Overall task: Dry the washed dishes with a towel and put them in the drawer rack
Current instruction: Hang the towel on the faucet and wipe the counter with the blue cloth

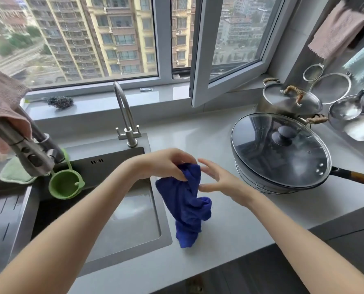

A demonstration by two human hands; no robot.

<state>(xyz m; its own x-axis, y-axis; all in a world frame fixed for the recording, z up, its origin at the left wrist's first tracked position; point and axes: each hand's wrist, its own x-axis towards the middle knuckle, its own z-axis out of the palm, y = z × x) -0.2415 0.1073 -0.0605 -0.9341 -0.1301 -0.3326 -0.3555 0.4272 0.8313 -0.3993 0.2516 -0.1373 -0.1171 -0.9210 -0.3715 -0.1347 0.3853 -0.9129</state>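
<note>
- Step in hand, by the look of it: readying the towel (187, 205) for drying, with no dish held as yet.
- Left hand (166, 164): clenched on the towel's top bunch, pinching it between thumb and curled fingers.
- Right hand (218, 181): released, fingers straight and spread, fingertips just beside the towel's right edge; touching or not, hard to tell.
- Towel: hanging crumpled from the left hand over the counter (240, 219), just right of the sink (165, 230), lower end resting on the counter or just above it.
- Long axis: running from the held top bunch to the loose tail, slightly tilted, tail pointing down toward the counter's near edge.
- Next move, probably: taking a second grip with the right hand to spread the cloth flat, then reaching for a washed piece, perhaps the lidded wok (281, 149) near on the right.
- No drawer rack in view.
</note>
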